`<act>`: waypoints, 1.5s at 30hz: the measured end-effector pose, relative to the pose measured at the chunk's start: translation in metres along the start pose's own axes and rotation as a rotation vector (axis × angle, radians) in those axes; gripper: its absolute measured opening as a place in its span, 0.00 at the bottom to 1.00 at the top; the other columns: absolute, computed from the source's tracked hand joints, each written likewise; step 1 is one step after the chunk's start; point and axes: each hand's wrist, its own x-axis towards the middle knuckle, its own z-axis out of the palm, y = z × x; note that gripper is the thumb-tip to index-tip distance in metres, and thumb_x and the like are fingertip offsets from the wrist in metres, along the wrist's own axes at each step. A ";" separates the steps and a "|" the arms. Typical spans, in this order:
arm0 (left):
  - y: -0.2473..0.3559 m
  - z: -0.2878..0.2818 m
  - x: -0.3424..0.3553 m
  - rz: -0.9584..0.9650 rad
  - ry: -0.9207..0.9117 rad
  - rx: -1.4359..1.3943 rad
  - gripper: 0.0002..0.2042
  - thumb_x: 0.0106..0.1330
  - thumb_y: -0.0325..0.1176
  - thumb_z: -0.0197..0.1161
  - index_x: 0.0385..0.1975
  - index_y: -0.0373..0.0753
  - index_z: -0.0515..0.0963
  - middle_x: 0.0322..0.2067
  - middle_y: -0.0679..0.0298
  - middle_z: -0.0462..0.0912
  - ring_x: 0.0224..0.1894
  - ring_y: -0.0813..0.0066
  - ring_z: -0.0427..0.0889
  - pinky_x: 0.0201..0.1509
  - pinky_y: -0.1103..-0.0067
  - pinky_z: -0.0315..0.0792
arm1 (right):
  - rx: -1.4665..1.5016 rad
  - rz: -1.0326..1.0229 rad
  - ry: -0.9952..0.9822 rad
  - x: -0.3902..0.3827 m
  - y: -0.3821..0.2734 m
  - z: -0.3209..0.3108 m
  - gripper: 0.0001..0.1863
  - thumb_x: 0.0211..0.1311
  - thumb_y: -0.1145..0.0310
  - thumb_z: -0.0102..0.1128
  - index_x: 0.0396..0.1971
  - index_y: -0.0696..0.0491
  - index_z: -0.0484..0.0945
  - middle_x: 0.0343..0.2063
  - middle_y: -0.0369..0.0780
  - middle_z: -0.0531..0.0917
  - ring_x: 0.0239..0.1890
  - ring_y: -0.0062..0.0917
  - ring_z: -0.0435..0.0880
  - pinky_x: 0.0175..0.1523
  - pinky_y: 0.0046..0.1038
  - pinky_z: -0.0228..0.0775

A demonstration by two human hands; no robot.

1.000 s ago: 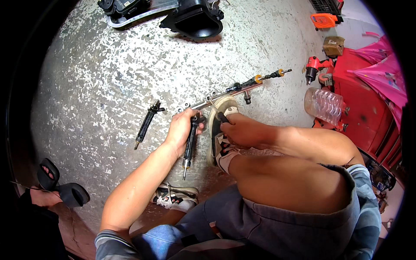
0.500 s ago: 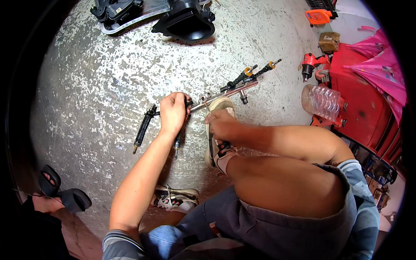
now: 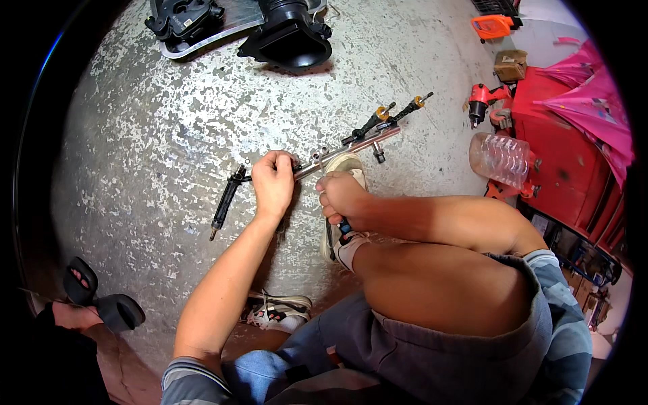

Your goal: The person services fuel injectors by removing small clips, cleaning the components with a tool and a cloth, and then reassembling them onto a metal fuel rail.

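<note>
A metal fuel rail (image 3: 368,142) lies slantwise on the floor with several black injectors on it. Two injectors with orange rings, one of them this injector (image 3: 410,109), point to the far right; another black injector (image 3: 225,206) angles down at the left end. My left hand (image 3: 273,181) is closed round the rail near its left end, covering that part. Beside the rail, over my shoe (image 3: 330,236), my right hand (image 3: 342,196) is curled into a fist. A dark blue-black piece shows just below the fist; what it is stays unclear.
Black plastic housings, including a wide-mouthed duct (image 3: 291,44), lie with a metal tray (image 3: 202,47) at the far side. To the right are a red impact wrench (image 3: 480,102), a clear plastic bottle (image 3: 499,160) and a red tool cabinet (image 3: 557,148). Another person's sandalled foot (image 3: 77,316) is at the left.
My right hand has turned and drawn slightly toward me, its fingers now more tightly curled. The injector hanging below my left hand is now mostly hidden. My left hand keeps its hold.
</note>
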 end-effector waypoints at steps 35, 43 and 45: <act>0.100 -0.057 0.034 -0.258 -0.325 -0.383 0.18 0.71 0.35 0.47 0.50 0.25 0.71 0.33 0.57 0.80 0.24 0.82 0.69 0.21 0.89 0.63 | -0.473 -0.280 -0.488 -0.036 -0.100 -0.032 0.12 0.74 0.65 0.41 0.34 0.57 0.68 0.15 0.31 0.65 0.13 0.13 0.62 0.14 0.20 0.58; 0.096 -0.058 0.034 -0.334 -0.249 -0.533 0.17 0.70 0.34 0.47 0.49 0.25 0.71 0.33 0.56 0.81 0.25 0.80 0.71 0.22 0.87 0.64 | -0.995 -0.826 0.018 0.021 -0.090 -0.018 0.10 0.67 0.69 0.50 0.40 0.60 0.73 0.19 0.43 0.76 0.27 0.33 0.79 0.38 0.37 0.71; 0.095 -0.063 0.035 -0.329 -0.195 -0.610 0.16 0.71 0.32 0.47 0.48 0.24 0.73 0.34 0.53 0.82 0.24 0.79 0.72 0.23 0.86 0.66 | -1.236 -0.854 0.043 0.044 -0.097 -0.006 0.11 0.63 0.72 0.51 0.44 0.60 0.73 0.26 0.48 0.78 0.35 0.41 0.81 0.45 0.42 0.71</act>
